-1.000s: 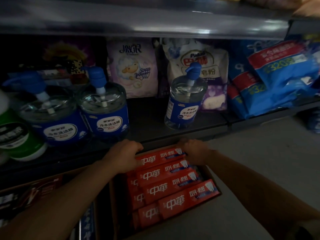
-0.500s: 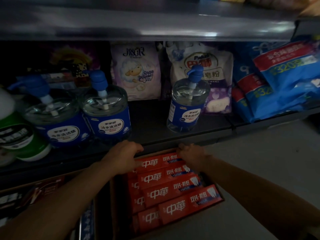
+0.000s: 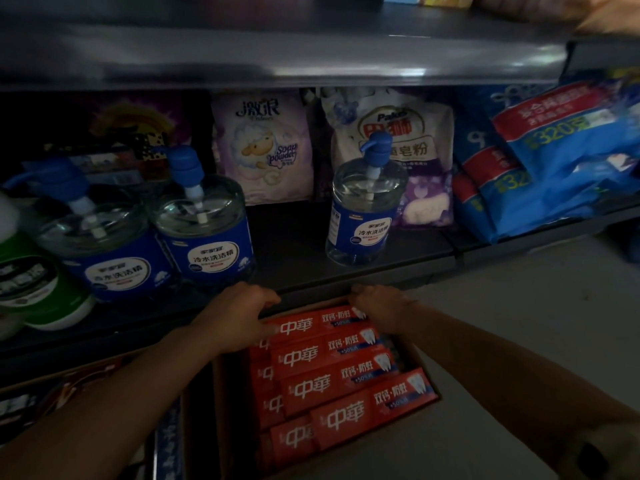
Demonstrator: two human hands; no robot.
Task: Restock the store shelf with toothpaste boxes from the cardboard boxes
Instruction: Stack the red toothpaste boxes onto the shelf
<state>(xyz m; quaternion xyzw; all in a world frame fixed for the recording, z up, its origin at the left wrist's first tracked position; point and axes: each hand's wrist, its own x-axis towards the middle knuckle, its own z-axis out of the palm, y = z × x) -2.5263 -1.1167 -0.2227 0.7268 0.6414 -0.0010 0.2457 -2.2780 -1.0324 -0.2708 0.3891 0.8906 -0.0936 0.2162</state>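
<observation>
2 hands [image 3: 304, 315] apparently grip the top toothpaste box [image 3: 313, 325]; fingertips hidden.

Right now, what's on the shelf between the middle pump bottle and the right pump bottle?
Head view: bare dark shelf between the middle pump bottle and the right pump bottle. A lilac soap powder bag stands further back, behind the gap.

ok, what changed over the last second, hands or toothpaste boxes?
Little. The right hand shifted slightly on the far end of the top toothpaste box; the left hand stayed at its near end. Nothing lifted out of the cardboard box. Pump bottles unmoved.
</observation>
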